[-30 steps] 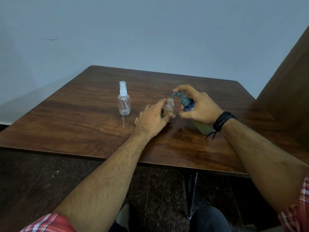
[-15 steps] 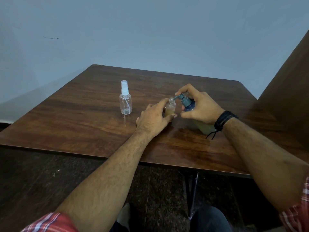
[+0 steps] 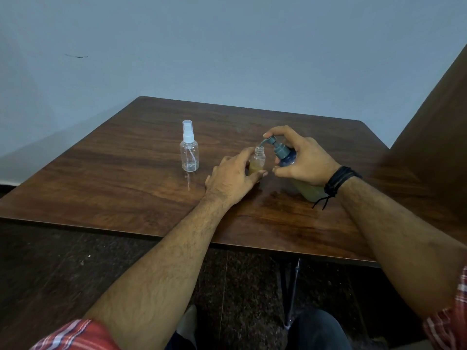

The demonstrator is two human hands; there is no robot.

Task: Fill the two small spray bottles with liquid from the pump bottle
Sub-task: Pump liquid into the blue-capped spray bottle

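Just left of the pump bottle (image 3: 286, 157) stands the open bottle (image 3: 257, 160), our left hand (image 3: 232, 178) curled round it, thumb and fingers pinching its base. Our right hand (image 3: 305, 160) grips the pump bottle, tilted, forefinger on the pump head, spout over the open neck. The capped bottle (image 3: 189, 150) waits farther left, seemingly near empty. We risk a miss: the neck is narrow, and a hard press or slipped tilt could send liquid onto the table (image 3: 126, 178).
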